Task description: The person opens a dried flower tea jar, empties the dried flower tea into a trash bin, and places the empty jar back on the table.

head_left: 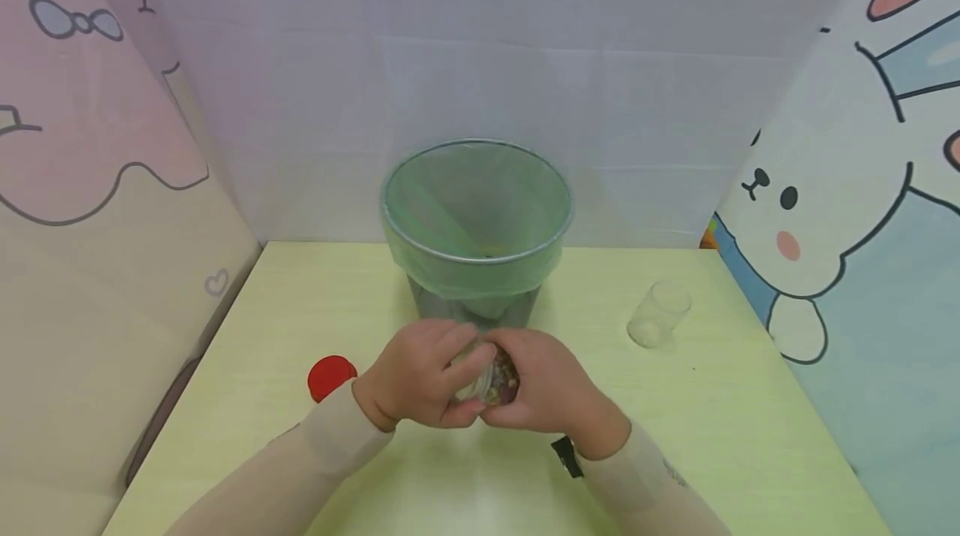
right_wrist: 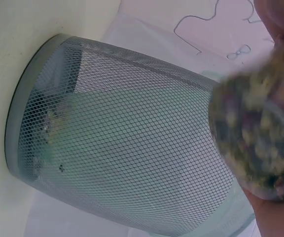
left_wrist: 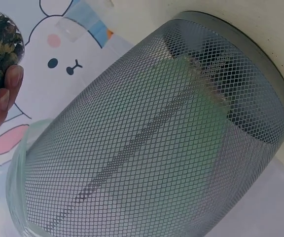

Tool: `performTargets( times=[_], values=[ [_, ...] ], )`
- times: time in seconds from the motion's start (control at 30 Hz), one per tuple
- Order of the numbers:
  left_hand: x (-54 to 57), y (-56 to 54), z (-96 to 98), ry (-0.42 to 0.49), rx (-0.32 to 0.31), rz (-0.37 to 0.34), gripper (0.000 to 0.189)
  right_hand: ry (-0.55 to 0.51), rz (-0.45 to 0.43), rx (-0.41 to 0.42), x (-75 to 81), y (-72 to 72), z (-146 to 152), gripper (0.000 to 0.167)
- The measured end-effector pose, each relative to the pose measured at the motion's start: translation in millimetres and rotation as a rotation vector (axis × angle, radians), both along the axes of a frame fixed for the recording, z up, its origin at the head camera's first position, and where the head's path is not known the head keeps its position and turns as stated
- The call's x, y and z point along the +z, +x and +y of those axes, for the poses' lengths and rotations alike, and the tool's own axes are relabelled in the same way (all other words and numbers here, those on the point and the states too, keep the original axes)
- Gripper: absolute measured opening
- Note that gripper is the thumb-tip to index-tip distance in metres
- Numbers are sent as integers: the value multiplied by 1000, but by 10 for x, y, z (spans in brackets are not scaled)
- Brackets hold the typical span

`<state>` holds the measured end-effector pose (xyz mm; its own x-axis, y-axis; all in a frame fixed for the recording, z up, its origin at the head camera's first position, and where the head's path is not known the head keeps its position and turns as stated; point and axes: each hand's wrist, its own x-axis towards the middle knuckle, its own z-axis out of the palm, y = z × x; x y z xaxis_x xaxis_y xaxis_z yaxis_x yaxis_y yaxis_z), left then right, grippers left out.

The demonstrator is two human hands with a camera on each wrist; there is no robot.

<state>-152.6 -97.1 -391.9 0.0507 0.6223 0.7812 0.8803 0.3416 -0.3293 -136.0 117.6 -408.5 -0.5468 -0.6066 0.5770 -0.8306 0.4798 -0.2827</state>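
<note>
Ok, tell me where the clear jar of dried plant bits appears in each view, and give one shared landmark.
Head: the clear jar is below centre, between the left hand and right hand.
Left wrist: the clear jar is at the upper left edge, cut off.
Right wrist: the clear jar is at the right, blurred.
Shared landmark: the green-lined mesh wastebasket, in all three.

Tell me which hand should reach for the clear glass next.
Probably the right hand: it is nearer the glass, on the right of the table. Both hands grip the jar, so the left hand would then hold it alone.
</note>
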Motion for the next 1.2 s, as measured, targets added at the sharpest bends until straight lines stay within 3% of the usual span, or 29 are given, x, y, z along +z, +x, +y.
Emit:
performTargets(
  times=[0.07, 0.13, 0.3, 0.37, 0.43, 0.5, 0.6, 0.77, 0.9, 1.0, 1.2],
  values=[
    [-5, 16, 23, 39, 39, -46, 45, -18, 40, -40, -21, -3, -17, 63],
    [-14, 56, 59, 81, 125, -132, 45, -32, 82, -91, -36, -10, -37, 57],
    [-24, 217, 174, 134, 382, -450, 39, -37, 133, -194, -85, -37, -55, 52],
    [-30, 264, 192, 135, 425, -557, 41, -30, 122, -205, -101, -42, -47, 54],
    [-34, 285, 179, 116, 427, -614, 53, -18, 91, -195, -109, -43, -29, 56],
    [-33, 275, 142, 63, 390, -597, 68, -4, 45, -160, -111, -43, 2, 60],
    [-18, 224, 70, -37, 267, -470, 80, -8, -47, -62, -100, -40, 67, 65],
    [24, 154, -31, -154, 51, -240, 69, -38, -201, 151, -67, -39, 147, 53],
    [65, 135, -52, -202, -23, -137, 55, -13, -220, 222, -48, -59, 164, 54],
    [81, 134, -37, -205, -35, -126, 44, -8, -227, 202, -32, -66, 175, 58],
    [57, 166, 7, -111, 12, -232, 40, -10, -155, 97, -21, -46, 161, 60]
  ],
)
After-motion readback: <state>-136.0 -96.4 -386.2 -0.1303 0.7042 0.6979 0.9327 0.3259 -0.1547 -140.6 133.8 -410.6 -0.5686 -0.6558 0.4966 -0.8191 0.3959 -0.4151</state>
